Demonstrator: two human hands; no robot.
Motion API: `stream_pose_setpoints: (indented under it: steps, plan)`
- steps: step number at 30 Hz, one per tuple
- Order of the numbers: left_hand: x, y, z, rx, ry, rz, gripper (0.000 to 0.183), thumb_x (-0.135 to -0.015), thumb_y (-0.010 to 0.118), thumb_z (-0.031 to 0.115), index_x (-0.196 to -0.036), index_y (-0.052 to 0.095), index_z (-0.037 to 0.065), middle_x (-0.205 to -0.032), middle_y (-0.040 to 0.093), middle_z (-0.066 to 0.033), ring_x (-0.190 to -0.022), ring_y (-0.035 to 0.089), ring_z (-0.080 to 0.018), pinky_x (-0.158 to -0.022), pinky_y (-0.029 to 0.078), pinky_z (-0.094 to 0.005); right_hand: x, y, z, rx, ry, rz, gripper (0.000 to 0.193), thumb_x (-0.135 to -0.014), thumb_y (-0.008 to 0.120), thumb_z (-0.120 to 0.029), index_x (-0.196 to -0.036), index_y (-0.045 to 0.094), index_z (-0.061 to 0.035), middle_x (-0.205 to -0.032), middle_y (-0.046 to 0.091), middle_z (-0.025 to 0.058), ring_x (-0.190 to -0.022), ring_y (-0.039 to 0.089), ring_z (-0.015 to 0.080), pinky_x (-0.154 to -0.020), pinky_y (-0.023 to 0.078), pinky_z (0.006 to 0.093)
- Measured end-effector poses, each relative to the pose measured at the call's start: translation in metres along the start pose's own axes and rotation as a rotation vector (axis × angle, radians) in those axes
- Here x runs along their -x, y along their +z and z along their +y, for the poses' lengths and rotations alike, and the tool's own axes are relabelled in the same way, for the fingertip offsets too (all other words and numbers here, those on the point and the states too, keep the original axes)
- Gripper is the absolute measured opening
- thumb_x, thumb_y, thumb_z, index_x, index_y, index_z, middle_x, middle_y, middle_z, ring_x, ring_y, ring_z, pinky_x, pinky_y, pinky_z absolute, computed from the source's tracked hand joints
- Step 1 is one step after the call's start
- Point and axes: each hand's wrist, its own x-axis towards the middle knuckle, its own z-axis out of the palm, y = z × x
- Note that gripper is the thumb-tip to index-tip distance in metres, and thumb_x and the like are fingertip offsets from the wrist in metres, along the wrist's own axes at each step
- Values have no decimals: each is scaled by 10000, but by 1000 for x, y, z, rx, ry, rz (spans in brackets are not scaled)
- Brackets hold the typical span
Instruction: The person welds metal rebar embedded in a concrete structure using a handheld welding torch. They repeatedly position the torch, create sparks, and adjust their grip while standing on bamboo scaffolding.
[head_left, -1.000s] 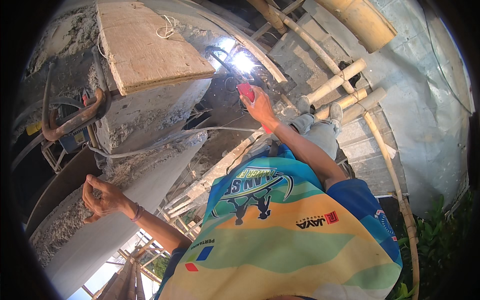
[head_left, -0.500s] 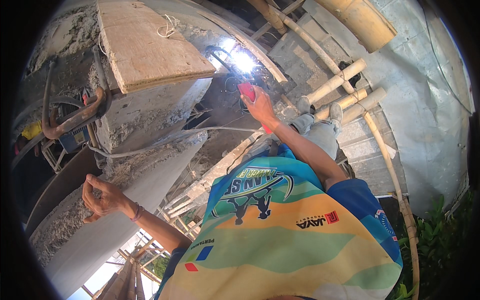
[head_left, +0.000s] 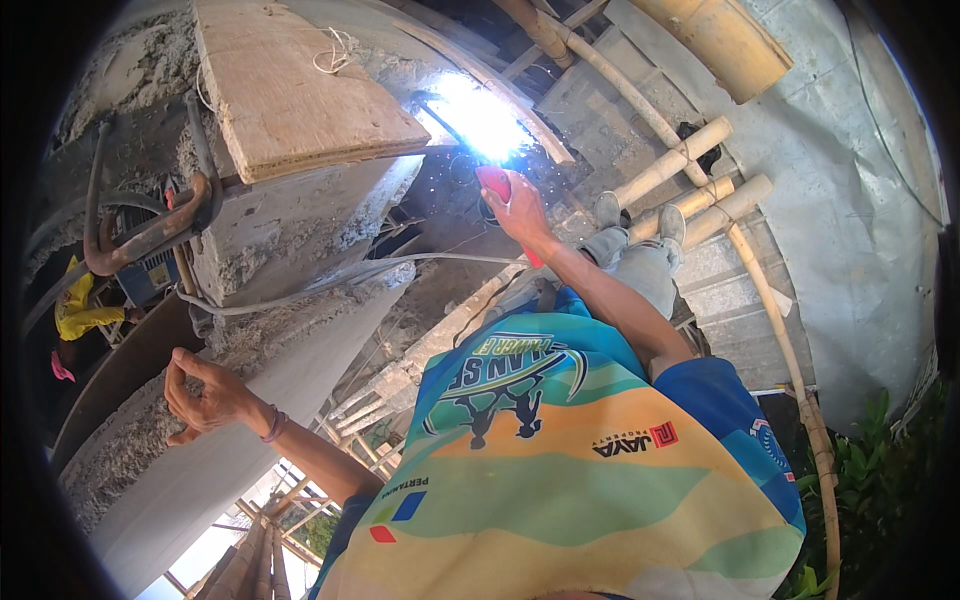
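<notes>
My right hand [head_left: 517, 208] is closed around the red handle of a welding electrode holder [head_left: 492, 181]. Just beyond it blazes a bright white welding arc [head_left: 480, 115], with sparks scattered below. The glare hides the electrode tip and the spot where it touches; a dark bar [head_left: 440, 122] runs into the light. My left hand [head_left: 208, 393] rests on the rough edge of a concrete ledge [head_left: 275, 335], with its fingers loosely bent, apart and nothing in them.
A plywood board [head_left: 300, 95] lies by a bent steel bar [head_left: 150, 235] at the left. A grey cable [head_left: 350, 270] crosses the ledge. Lashed bamboo poles [head_left: 672, 160] and metal sheeting [head_left: 850, 200] stand right. A person in yellow [head_left: 85, 310] is at far left, near a blue machine [head_left: 150, 275].
The arc's glare has grown wider and brighter, covering more around the electrode. More of the person in yellow has come into view at far left. Both my hands stay nearly still.
</notes>
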Motion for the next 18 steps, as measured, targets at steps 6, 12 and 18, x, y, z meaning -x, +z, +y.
stream_pose_setpoints:
  steps: [6,12,18]
  plan:
    - [0,-1,3,13,-16,-2,213,-833,737,427,-749,725,231,-801,704,131,-869,651,-79,-1124,33,-546,3,-4,-8,-65,-23,-78,442,-841,703,-227,-1188,573,13,-1095,609,228,-992,601,398,-849,479,429]
    - [-3,-4,10,16,-16,-5,205,-849,730,393,-742,720,218,-813,706,129,-864,647,-68,-1130,3,-499,3,2,-11,-71,5,-28,437,-841,702,-228,-1179,579,19,-1087,608,229,-1002,595,408,-858,472,432]
    - [-3,-6,11,15,3,-15,198,-850,730,386,-751,718,215,-814,707,128,-857,648,-75,-1119,20,-500,4,1,-3,-43,17,-19,435,-841,701,-235,-1166,572,23,-1080,603,233,-1002,588,417,-859,468,451]
